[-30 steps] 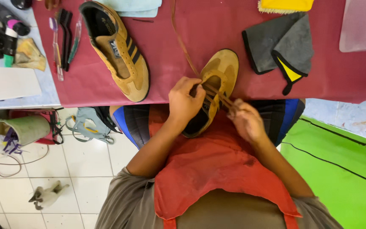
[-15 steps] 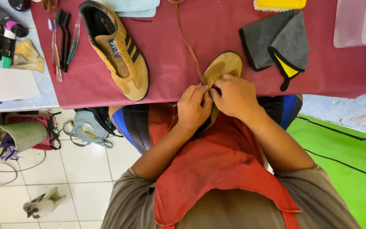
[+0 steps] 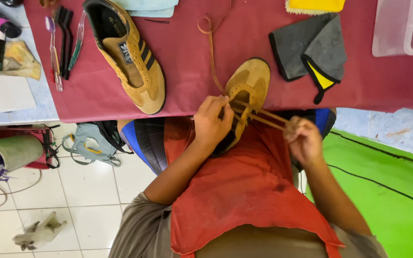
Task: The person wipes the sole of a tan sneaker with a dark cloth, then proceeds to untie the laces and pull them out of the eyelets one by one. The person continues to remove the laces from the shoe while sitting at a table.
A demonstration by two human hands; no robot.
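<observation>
Tan shoe (image 3: pixel 249 88) toe away, lengthwise

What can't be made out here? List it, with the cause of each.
All in the head view:
- Heel of the tan shoe being laced: hidden under the left hand.
- Lace ends: closed inside the right hand.
- Lace on the table: its far end leaves the top edge.
- Clear plastic container: cut off by the top and right edges.
- Yellow brush: only its lower edge shows.
</observation>
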